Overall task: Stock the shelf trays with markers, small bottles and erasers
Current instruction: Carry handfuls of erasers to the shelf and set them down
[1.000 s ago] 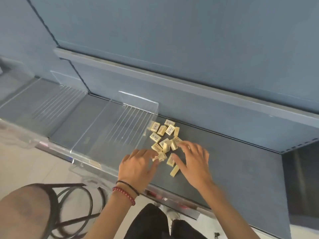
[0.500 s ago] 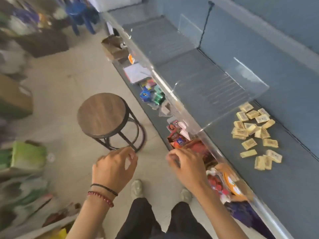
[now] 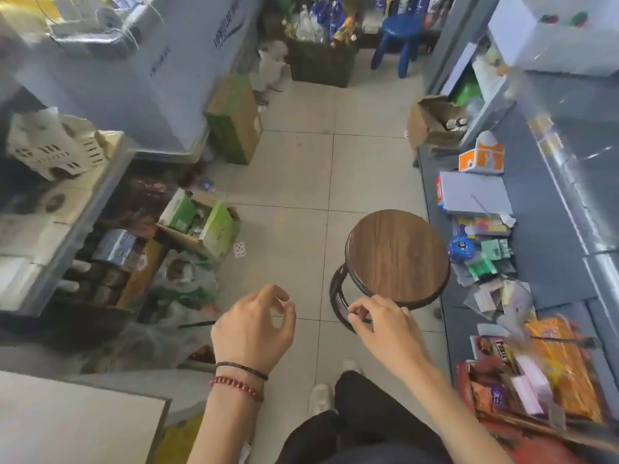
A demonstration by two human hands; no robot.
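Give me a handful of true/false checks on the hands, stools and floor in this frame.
1. The left hand grips a marker. False: it holds nothing, fingers loosely curled.
2. Two bracelets sit on the right wrist. False: they are on the left wrist.
3. A wooden-topped stool stands right of the left hand. True.
4. A blue stool stands far down the aisle. True.
5. A playing card lies on the wooden seat. False: it lies on the floor tiles, left of that stool.

Wood-grain stool seat (image 3: pixel 398 255), dark metal-looking frame (image 3: pixel 338 298), matt floor tiles (image 3: pixel 294 169)
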